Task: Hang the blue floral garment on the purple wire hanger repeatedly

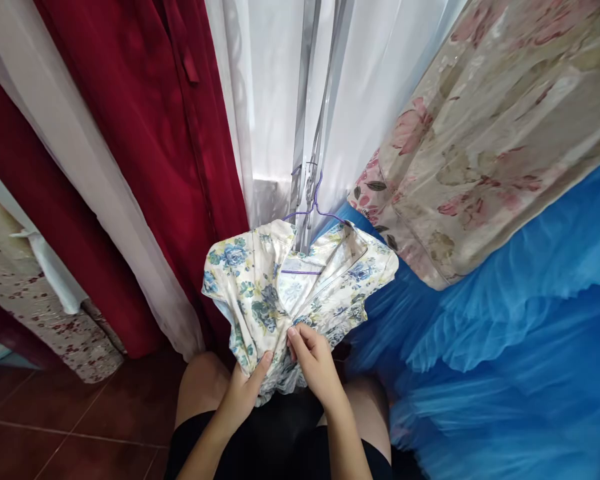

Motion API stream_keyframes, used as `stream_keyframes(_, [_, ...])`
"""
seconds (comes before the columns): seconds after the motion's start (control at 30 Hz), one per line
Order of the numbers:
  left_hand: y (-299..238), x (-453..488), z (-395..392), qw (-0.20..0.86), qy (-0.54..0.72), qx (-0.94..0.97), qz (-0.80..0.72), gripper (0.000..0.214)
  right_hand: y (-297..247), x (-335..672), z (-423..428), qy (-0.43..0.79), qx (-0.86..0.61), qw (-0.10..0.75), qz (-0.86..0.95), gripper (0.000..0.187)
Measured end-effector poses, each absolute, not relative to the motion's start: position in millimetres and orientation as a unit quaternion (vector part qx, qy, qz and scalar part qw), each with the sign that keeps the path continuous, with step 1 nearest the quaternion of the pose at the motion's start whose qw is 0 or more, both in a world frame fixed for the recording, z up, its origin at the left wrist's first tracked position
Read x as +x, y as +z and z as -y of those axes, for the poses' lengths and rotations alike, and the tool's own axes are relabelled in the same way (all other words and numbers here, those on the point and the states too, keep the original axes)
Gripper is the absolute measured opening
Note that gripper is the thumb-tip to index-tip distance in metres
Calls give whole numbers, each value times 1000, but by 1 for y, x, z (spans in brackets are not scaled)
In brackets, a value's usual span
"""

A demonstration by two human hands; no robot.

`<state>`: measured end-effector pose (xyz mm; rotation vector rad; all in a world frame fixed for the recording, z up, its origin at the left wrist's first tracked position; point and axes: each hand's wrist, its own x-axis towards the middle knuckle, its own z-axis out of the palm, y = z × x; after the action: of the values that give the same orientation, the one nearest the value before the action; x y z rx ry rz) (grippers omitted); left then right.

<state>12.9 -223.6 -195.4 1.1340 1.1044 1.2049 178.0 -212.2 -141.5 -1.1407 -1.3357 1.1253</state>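
Note:
In front of me a white garment (265,303) with blue and green flowers and short sleeves hangs on a thin purple hanger (314,208). Its neckline makes a V, and the hanger's lower bar shows through the opening. My left hand (250,385) grips the garment's lower left side, thumb on top and the other fingers hidden behind the cloth. Just below the V, my right hand (310,353) pinches the fabric between thumb and fingers. The lower part of the garment is bunched above my lap.
Dark red cloth (145,120) and white cloth (380,87) hang ahead. At right are a pink-flowered beige fabric (480,160) and ruffled blue tulle (505,360). Grey ribbons (305,100) run down behind the hanger. Reddish tiles (100,420) cover the floor at lower left.

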Motion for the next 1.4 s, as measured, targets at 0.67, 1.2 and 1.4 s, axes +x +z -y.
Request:
stream_keyframes(0.67, [-193, 80, 204, 351, 478, 697, -402, 8, -111, 217, 191, 604, -447, 520, 407, 37])
stream_keyframes(1.2, [-132, 49, 147, 314, 549, 680, -370, 21, -31, 209, 126, 496, -405, 617, 458, 31])
stream_keyframes(1.4, [-19, 67, 92, 171, 545, 774, -273, 19, -16, 219, 134, 459, -402, 603, 514, 31])
